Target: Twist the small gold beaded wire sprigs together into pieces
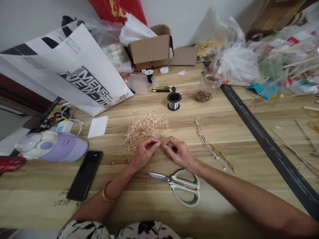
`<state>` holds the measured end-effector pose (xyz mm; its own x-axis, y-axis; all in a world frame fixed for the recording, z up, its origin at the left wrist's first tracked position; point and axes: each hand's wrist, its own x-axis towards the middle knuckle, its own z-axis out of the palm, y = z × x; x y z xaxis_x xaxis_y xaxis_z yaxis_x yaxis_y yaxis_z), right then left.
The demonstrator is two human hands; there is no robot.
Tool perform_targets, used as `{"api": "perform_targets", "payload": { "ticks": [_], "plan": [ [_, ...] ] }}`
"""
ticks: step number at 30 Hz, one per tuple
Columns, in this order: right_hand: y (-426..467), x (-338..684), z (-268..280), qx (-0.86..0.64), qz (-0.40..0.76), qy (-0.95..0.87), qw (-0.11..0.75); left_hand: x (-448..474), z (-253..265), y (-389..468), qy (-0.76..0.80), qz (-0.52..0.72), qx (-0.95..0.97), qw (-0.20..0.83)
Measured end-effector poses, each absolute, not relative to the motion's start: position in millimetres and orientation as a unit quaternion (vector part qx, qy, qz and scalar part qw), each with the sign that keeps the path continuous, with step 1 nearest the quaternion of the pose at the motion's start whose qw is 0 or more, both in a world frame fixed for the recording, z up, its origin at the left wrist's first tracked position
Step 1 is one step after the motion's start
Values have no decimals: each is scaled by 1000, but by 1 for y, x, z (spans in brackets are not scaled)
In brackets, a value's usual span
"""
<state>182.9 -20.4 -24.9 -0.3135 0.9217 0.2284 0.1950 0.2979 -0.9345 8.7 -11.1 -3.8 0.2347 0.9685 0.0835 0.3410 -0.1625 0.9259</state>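
Note:
My left hand (147, 151) and my right hand (177, 152) meet fingertip to fingertip at the near edge of a pile of small gold and silver jewellery pieces (146, 129). Both are closed in a pinch. Whatever lies between the fingertips is too small to make out. Just below my hands, scissors (171, 181) with pale handles lie on the wooden table, blades pointing left. To the right of my right hand rest a silver chain (205, 142) and a gold chain (219, 153), side by side. A few small gold bits (113, 162) lie left of my left hand.
A spool of clear line (173, 101), a yellow-black utility knife (163, 89) and a jar of beads (204, 94) stand or lie beyond the pile. At left are a phone (84, 176), a purple bottle (59, 146) and a white paper bag (82, 66). Plastic bags (234, 63) crowd the back right.

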Motion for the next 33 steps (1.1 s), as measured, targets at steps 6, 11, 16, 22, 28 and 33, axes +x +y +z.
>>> {"api": "perform_targets", "payload": {
  "ticks": [6, 11, 16, 22, 28, 33],
  "plan": [
    [-20, 183, -24, -411, 423, -684, 428, 9, -4, -11, 486, 367, 698, 377],
    [-20, 182, -27, -419, 421, -682, 426, 8, -8, -12, 475, 362, 725, 343],
    [-20, 183, -28, -424, 414, -688, 419, 8, -8, -12, 468, 365, 732, 335],
    [-20, 183, -26, -420, 419, -694, 408, 8, -7, -13, 471, 366, 713, 369],
    [-20, 182, -28, -415, 420, -693, 414, 8, -2, -10, 482, 363, 664, 442],
    [-19, 183, -27, -424, 408, -694, 415, 9, 1, -8, 485, 363, 637, 476]
  ]
}}
